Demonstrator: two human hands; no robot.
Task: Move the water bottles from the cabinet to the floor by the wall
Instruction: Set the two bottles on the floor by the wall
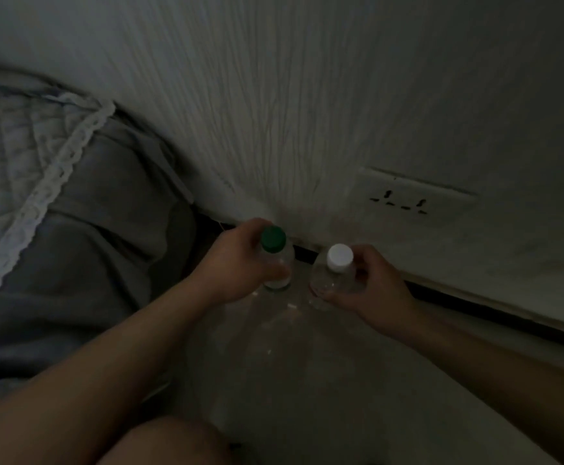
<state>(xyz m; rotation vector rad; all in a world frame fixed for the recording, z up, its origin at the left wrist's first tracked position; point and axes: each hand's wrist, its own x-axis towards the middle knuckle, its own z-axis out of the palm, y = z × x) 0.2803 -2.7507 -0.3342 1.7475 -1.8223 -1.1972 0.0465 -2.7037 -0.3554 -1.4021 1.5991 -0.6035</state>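
Note:
The scene is dim. A clear water bottle with a green cap (273, 239) stands upright low at the floor, close to the wall's dark skirting. My left hand (237, 266) is wrapped around its body. Just to its right is a second clear bottle with a white cap (340, 257), also upright, and my right hand (371, 286) grips its side. Both bottles sit near the grey floor (290, 357); whether their bases touch it I cannot tell. The cabinet is out of view.
A bed with grey bedding and a lace-edged quilt (55, 203) fills the left side. The pale wall (307, 112) carries a power socket (405, 199) low on the right. My knee (160, 441) shows at the bottom edge.

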